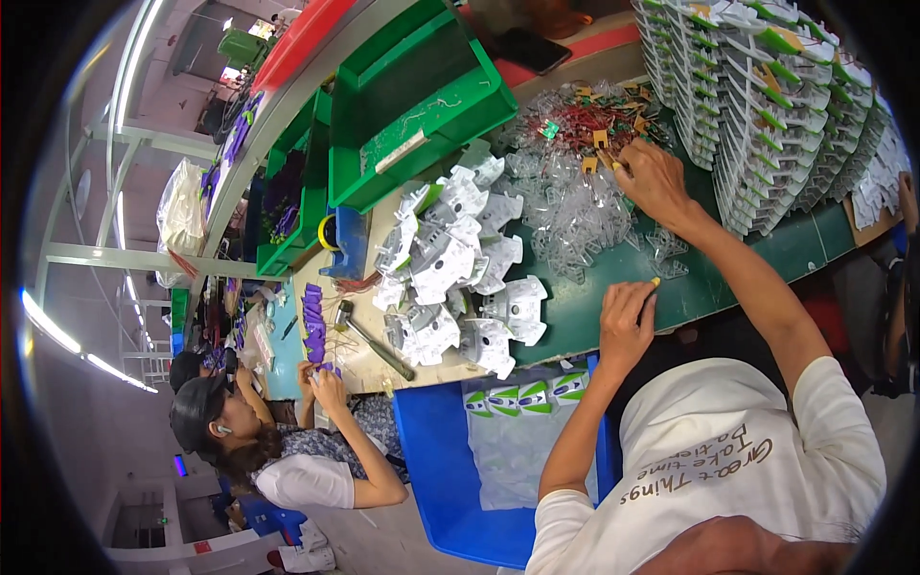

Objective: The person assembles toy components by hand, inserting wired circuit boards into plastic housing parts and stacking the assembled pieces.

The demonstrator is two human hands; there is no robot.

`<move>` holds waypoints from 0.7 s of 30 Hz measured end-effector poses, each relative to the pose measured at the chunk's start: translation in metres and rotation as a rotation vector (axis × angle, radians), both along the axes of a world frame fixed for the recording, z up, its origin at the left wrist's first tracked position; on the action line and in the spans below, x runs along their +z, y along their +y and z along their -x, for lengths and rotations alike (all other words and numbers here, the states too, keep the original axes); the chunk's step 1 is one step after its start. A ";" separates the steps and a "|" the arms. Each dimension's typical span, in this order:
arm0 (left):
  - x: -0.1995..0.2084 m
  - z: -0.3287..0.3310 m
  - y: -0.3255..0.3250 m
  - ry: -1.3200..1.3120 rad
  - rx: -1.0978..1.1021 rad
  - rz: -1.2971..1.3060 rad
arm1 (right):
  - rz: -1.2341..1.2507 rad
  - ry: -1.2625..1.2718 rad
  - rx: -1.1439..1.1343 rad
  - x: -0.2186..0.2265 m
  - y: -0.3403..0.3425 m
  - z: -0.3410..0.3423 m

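Observation:
My right hand [655, 184] reaches over the far part of the bench, into a heap of small yellow and green boards with red wires [601, 139]. Its fingertips, one with a yellow cover, are pinched together at the boards; what lies between them is too small to make out. Nearer to me, my left hand [628, 324] hovers by the bench's front edge, fingers loosely bent and a little apart, with nothing visible in them. A yellow cover sits on one of its fingertips too. Between and beyond the hands lies a pile of clear plastic parts [572, 213].
White curved shells [446, 254] are heaped at left. Tall stacks of white-green shells [767, 105] rise at right. Green bins [417, 115], a phone [532, 50] and a hammer [374, 340] lie around. A blue crate [436, 489] stands below the edge. A co-worker [297, 446] works at left.

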State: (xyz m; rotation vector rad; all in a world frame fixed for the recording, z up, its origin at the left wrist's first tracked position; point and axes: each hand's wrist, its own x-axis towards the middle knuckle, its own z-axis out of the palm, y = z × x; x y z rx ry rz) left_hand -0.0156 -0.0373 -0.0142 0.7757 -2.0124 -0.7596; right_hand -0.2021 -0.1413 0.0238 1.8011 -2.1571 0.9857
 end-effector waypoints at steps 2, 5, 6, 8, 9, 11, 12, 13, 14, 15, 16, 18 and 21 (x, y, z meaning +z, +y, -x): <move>0.000 0.000 0.001 -0.013 0.006 0.003 | 0.060 -0.182 0.078 0.007 0.004 -0.002; 0.000 -0.001 0.001 -0.012 0.014 0.014 | 0.160 -0.326 0.128 0.021 0.013 -0.003; 0.000 -0.001 0.001 -0.012 0.010 0.016 | 0.176 -0.409 0.178 0.029 0.018 -0.005; 0.000 0.000 0.002 -0.016 0.010 0.006 | 0.147 -0.694 0.270 0.036 0.020 -0.003; 0.001 0.001 0.003 -0.017 0.004 0.001 | 0.110 -0.980 0.362 0.040 0.024 -0.004; 0.001 -0.002 0.001 -0.027 0.026 -0.008 | 0.022 -1.348 0.446 0.056 0.031 -0.008; 0.003 -0.002 0.001 -0.003 0.017 -0.041 | -0.077 -1.450 0.467 0.062 0.039 -0.005; 0.004 -0.004 0.000 -0.014 0.032 -0.056 | -0.181 -1.553 0.492 0.066 0.045 -0.005; 0.005 -0.006 0.000 0.037 0.038 -0.126 | -0.224 -1.569 0.447 0.068 0.056 -0.008; 0.006 -0.008 -0.001 0.093 0.049 -0.188 | -0.246 -1.578 0.458 0.064 0.065 -0.008; 0.006 -0.011 0.000 0.209 0.064 -0.397 | -0.294 -1.519 0.475 0.056 0.077 -0.002; 0.017 -0.014 0.001 0.472 0.036 -0.684 | -0.349 -1.412 0.452 0.046 0.101 0.006; 0.046 -0.019 -0.002 0.588 0.004 -0.723 | -0.365 -1.259 0.478 0.052 0.129 0.010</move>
